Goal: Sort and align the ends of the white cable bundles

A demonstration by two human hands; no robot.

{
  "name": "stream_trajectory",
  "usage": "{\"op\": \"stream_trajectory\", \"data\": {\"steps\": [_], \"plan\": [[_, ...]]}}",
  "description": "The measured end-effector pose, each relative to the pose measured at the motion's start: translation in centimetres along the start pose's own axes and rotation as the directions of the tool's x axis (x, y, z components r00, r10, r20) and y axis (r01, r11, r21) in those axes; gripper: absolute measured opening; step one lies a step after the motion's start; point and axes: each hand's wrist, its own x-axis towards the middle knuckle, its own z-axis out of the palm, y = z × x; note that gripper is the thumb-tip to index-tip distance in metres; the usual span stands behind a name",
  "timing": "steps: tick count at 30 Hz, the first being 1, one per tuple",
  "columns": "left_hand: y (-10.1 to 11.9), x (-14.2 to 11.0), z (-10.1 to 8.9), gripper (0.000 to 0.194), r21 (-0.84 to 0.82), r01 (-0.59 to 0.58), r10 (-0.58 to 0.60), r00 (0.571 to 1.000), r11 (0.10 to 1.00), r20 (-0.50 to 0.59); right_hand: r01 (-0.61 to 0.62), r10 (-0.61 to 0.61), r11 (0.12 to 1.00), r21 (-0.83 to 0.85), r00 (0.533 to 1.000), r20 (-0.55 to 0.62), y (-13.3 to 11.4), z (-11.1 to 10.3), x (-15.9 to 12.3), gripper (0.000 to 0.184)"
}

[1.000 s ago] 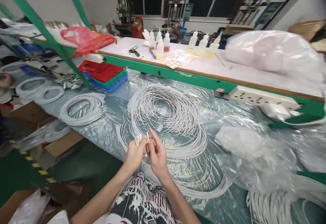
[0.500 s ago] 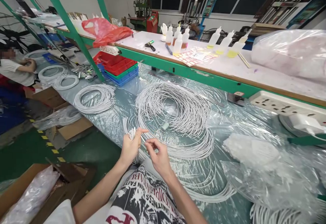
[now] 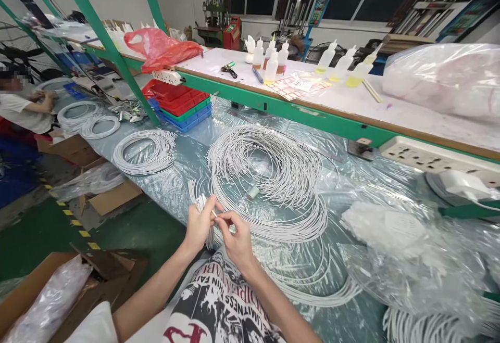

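My left hand (image 3: 198, 224) is closed round a bundle of thin white cables (image 3: 201, 202), whose ends stick up above the fist. Thumb and forefinger of my right hand (image 3: 235, 233) pinch together at a cable end beside the left thumb; the fingers cover most of it. Just beyond the hands lies a large loose coil of white cables (image 3: 273, 176) on the plastic-covered table. A small pale green piece (image 3: 253, 192) rests at the near inner edge of that coil. More white cables (image 3: 336, 297) curve along the table to the right of my right forearm.
A smaller cable coil (image 3: 144, 151) lies to the left, near stacked red and blue trays (image 3: 183, 109). Squeeze bottles (image 3: 271, 67) stand on the raised shelf (image 3: 219, 62). Clear plastic bags (image 3: 394, 249) and a power strip (image 3: 433, 158) are at right. Another person (image 3: 25, 106) sits far left.
My right hand has moved left and up to meet the left, its fingertips now touching a cable end there. The left thumb has bent in from its stretched position. The coils have stayed put.
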Motion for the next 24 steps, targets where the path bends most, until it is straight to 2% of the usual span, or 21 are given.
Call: {"op": "stream_trajectory", "data": {"steps": [2,3,5,6,7,9,12,14,15,17,20,21,24], "plan": [[0.1,0.1,-0.3,0.049,-0.005,-0.024,0.024,0.999,1.000,-0.038,0.004,-0.004,0.999,-0.044,1.000,0.005,0.0,0.2,0.1,0.015],[0.2,0.2,-0.5,0.049,0.005,-0.034,0.034,0.998,0.999,-0.054,0.002,0.000,0.999,-0.047,0.999,0.035,0.1,0.3,0.2,0.019],[0.5,0.2,-0.9,0.050,0.028,-0.040,0.042,0.996,0.999,-0.073,-0.023,0.020,1.000,0.012,0.977,0.211,0.4,0.7,0.6,0.043],[0.6,0.2,-1.0,0.050,0.037,-0.041,0.044,0.996,0.998,-0.074,-0.051,0.026,0.996,0.068,0.941,0.337,0.7,1.0,0.8,0.046],[0.8,0.2,-1.2,0.050,0.046,-0.043,0.047,0.996,0.998,-0.074,-0.088,0.018,0.987,0.131,0.890,0.456,1.1,1.3,1.2,0.042],[1.0,0.2,-1.6,0.048,0.074,-0.067,0.074,0.993,0.995,-0.097,-0.157,-0.012,0.962,0.225,0.795,0.607,2.0,1.9,2.1,0.023],[1.1,0.4,-2.3,0.047,0.169,-0.122,0.146,0.980,0.978,-0.134,-0.181,-0.004,0.963,0.201,0.732,0.681,3.4,3.0,3.6,0.008],[1.1,0.5,-2.9,0.048,0.250,-0.144,0.180,0.976,0.957,-0.125,-0.163,0.016,0.978,0.128,0.677,0.736,4.0,3.9,4.4,0.013],[1.1,0.6,-3.3,0.049,0.287,-0.152,0.191,0.975,0.946,-0.112,-0.141,0.024,0.986,0.093,0.665,0.746,4.2,4.4,4.7,0.016],[1.3,0.7,-3.8,0.048,0.340,-0.175,0.214,0.973,0.924,-0.082,-0.089,0.038,0.995,0.034,0.695,0.718,4.4,5.7,4.9,0.020],[1.7,0.6,-4.5,0.044,0.420,-0.232,0.278,0.959,0.877,-0.051,-0.052,0.072,0.997,-0.051,0.816,0.573,4.2,7.7,4.6,0.018],[1.9,0.5,-4.7,0.042,0.457,-0.254,0.309,0.950,0.853,-0.050,-0.058,0.095,0.995,-0.087,0.843,0.529,4.1,8.3,4.4,0.018],[2.2,0.4,-5.1,0.037,0.586,-0.336,0.444,0.895,0.737,-0.044,-0.076,0.143,0.984,-0.162,0.880,0.453,3.7,9.5,3.8,0.018]]}}
